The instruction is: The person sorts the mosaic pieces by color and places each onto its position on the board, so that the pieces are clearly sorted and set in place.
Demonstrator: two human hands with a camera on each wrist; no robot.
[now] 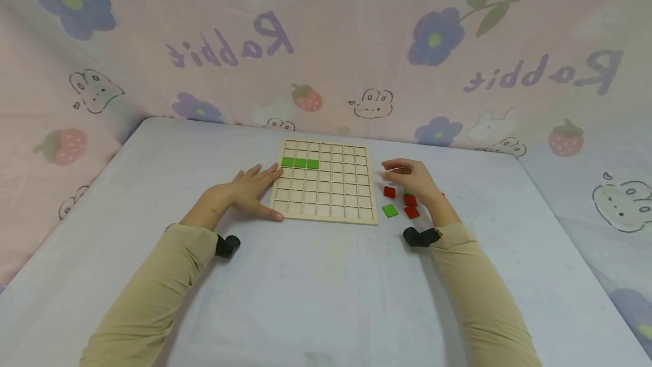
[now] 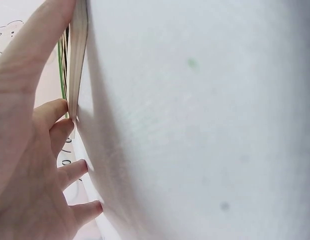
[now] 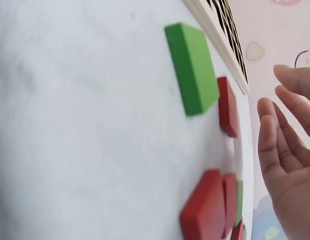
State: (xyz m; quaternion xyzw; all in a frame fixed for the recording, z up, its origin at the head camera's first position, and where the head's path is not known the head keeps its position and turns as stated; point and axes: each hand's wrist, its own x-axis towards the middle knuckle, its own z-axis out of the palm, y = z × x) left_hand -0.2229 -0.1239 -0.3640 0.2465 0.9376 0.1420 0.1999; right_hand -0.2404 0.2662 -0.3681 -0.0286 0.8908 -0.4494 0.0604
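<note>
The wooden board (image 1: 323,191) lies on the worktop (image 1: 316,287), with three green tiles (image 1: 300,163) in its squares. The left hand (image 1: 251,190), fingers spread wide, touches the board's left edge. The right hand (image 1: 415,179), fingers loosely bent, thumb apart, is near red tiles (image 1: 389,192).

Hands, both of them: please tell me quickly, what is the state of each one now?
Left hand: open, fingers spread, touching the board.
Right hand: open, fingers loosely bent, no tile seen in it.
</note>
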